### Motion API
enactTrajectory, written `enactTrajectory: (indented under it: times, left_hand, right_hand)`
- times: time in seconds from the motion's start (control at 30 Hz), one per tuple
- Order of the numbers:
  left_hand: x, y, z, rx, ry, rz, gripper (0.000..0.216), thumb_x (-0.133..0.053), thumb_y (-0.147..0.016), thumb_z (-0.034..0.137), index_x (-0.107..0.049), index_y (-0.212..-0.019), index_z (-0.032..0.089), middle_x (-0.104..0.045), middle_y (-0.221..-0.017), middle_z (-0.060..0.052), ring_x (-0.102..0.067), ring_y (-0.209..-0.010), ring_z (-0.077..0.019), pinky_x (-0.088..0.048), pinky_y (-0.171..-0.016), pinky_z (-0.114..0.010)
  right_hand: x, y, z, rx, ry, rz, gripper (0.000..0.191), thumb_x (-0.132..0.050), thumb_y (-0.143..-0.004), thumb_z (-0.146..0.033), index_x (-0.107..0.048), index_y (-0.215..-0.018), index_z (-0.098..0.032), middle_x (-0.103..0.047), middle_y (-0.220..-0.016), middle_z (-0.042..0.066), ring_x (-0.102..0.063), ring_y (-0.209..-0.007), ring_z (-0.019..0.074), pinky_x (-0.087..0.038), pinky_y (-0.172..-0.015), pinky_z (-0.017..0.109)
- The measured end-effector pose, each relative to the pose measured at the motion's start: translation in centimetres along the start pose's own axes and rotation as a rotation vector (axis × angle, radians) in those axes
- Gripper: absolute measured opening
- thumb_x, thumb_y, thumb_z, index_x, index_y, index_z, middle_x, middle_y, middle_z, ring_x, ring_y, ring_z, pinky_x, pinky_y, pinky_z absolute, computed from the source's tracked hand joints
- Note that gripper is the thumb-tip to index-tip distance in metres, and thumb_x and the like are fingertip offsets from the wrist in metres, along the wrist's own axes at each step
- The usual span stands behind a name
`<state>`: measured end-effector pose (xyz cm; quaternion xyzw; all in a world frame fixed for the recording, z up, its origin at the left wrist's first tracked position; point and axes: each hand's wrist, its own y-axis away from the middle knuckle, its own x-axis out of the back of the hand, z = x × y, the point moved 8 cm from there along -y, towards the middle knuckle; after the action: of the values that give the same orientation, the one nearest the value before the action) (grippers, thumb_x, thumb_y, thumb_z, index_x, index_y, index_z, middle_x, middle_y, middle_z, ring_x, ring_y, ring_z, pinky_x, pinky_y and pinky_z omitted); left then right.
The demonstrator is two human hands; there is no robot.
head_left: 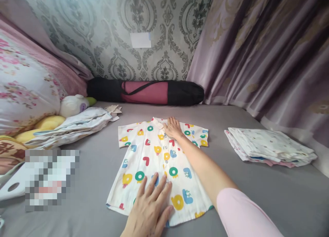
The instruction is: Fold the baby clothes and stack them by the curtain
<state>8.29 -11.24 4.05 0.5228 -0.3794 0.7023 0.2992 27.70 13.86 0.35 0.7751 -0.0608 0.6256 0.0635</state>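
A white short-sleeved button-up shirt [151,160] printed with colourful letters lies spread out, front side up, its collar pointing away from me. My left hand [151,202] rests flat on the lower front near the hem, fingers spread. Up by the collar, my right hand [173,128] presses on the cloth with its fingers stretched out. Neither hand grips anything. Part of the lower shirt is hidden under my left hand, and my right forearm covers some of its right side.
To the right sits a stack of folded clothes [269,146]. More garments [77,125] lie at the left, beside a white plush toy [73,105] and a floral pillow [23,82]. A black and pink long bag [146,92] runs along the wall. Purple curtains [257,51] hang at the right.
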Motion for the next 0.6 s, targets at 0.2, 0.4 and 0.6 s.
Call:
enactTrajectory:
  times: [0.2, 0.4, 0.6]
  left_hand:
    - [-0.6, 0.1, -0.2, -0.003, -0.013, -0.01, 0.063, -0.04, -0.097, 0.048, -0.018, -0.154, 0.033, -0.032, -0.155, 0.0, -0.037, -0.14, -0.0324, -0.038, -0.109, -0.052]
    - [-1.6, 0.5, -0.4, -0.023, -0.063, 0.042, 0.062, -0.039, -0.097, 0.048, -0.023, -0.154, 0.03, -0.033, -0.156, 0.0, -0.034, -0.141, -0.032, -0.031, -0.113, -0.051]
    - [-0.3, 0.4, 0.1, -0.038, -0.151, 0.065, 0.058, -0.039, -0.097, 0.048, -0.032, -0.151, 0.027, -0.036, -0.155, 0.0, -0.037, -0.139, -0.0296, -0.023, -0.115, -0.046]
  right_hand:
    - [1.1, 0.2, -1.5, 0.033, 0.001, 0.024, 0.064, -0.018, -0.1, -0.04, -0.025, -0.152, -0.003, -0.018, -0.16, 0.016, -0.009, -0.149, 0.0268, -0.003, -0.119, 0.046]
    - [0.4, 1.3, -9.3, 0.422, 0.003, 0.063, 0.062, -0.02, -0.099, -0.039, -0.03, -0.151, -0.005, -0.025, -0.159, 0.012, -0.012, -0.149, 0.0215, 0.002, -0.12, 0.038]
    - [-1.8, -0.3, -9.6, 0.368, -0.027, -0.096, 0.064, -0.017, -0.1, -0.043, -0.023, -0.154, -0.01, -0.018, -0.162, 0.008, -0.009, -0.149, 0.0212, -0.004, -0.12, 0.041]
